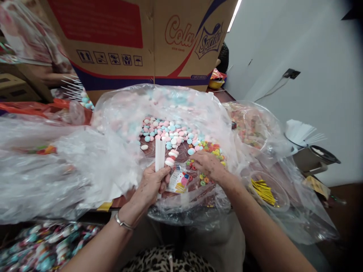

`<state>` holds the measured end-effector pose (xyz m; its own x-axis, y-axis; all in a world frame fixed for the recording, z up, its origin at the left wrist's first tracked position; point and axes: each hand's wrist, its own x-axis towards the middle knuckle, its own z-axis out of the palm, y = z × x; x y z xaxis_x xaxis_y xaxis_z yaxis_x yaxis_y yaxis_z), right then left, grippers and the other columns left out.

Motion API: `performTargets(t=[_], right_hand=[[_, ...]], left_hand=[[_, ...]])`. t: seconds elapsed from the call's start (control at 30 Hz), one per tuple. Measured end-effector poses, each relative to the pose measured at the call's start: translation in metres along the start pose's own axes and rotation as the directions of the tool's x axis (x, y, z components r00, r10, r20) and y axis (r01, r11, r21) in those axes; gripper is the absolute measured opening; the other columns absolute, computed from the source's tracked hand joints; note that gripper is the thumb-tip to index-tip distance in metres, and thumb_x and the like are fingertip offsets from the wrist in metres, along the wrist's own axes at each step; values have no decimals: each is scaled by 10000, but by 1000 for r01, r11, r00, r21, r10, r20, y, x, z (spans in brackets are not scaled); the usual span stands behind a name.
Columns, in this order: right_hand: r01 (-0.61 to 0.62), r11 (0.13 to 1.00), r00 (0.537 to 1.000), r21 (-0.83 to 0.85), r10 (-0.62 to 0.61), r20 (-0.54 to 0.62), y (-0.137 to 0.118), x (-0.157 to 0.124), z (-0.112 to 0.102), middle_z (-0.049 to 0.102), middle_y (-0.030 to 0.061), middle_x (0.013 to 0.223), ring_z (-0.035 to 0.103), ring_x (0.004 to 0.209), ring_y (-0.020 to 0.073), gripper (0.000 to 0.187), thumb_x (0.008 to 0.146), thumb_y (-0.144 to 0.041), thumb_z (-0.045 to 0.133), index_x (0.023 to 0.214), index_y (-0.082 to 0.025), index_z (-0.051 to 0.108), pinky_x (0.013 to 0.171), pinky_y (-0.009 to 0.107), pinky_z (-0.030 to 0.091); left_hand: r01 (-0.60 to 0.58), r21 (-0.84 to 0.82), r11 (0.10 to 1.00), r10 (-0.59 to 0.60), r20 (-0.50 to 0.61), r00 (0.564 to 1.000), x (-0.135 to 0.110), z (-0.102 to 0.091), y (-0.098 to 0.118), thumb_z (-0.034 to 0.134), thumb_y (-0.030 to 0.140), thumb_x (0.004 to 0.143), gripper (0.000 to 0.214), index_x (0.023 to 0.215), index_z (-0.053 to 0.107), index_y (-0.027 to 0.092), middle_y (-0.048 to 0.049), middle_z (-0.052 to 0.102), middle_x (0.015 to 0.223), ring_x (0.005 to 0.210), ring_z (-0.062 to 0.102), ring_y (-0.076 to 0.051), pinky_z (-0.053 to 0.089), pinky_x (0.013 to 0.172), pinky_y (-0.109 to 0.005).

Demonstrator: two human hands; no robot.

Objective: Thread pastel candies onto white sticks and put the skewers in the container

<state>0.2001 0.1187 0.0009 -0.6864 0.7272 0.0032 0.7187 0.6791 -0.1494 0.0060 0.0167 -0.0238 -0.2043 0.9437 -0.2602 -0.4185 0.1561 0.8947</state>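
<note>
Near the front edge of the surface (pixel 117 203), the left hand (pixel 153 181) is closed around a bundle of white sticks (pixel 160 153) and a skewer of pink, red and white candies (pixel 171 158), which leans on the side toward the right hand (pixel 205 164). The hands are apart; the right one's bent fingers are at the colourful ring candies (pixel 217 152), but whether they pinch one cannot be told. Pastel round candies (pixel 167 129) spread beyond both, toward the far edge.

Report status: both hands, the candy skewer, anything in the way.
Left hand gripping white strips and candy skewer. Right hand at ring candies, grip unclear. Skewer carrying pink and white candies. Printed card between hands, seemingly not blocking.
</note>
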Motion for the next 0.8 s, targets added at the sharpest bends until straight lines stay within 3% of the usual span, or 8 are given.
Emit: performTargets(t=[0.13,0.4,0.63,0.8], right_hand=[[-43,999,998,15,42,48,-3,5,5,675,77,949,597,888,181,145,924,-149,563,876,-161,699,771,263,391],[-179,889,964,421,243,-105,20,3,-11,530,-39,635,460,585,121,107,835,-232,554,777,-182,629,579,241,322],[-134,833,977,537,201,-67,6,9,-4,619,-12,707,511,625,141,237,804,-255,532,929,-185,720,600,250,357],[-110,851,983,513,170,-70,7,6,1,619,-17,692,519,624,135,147,810,-219,536,824,-184,677,605,244,355]], left_hand=[[7,-8,1000,-7,-1,1000,0,0,0,770,365,629,286,683,559,179,73,555,421,248,317,-29,236,250,-137],[25,0,1000,-25,3,1000,0,0,1,762,355,646,268,657,559,179,71,552,418,246,320,-28,229,254,-135],[35,8,999,-35,11,999,-1,0,2,754,341,648,251,650,563,178,74,541,414,249,331,-32,237,257,-140],[42,15,999,-42,16,999,0,0,2,761,349,655,260,651,564,180,71,551,429,252,332,-32,241,260,-144]])
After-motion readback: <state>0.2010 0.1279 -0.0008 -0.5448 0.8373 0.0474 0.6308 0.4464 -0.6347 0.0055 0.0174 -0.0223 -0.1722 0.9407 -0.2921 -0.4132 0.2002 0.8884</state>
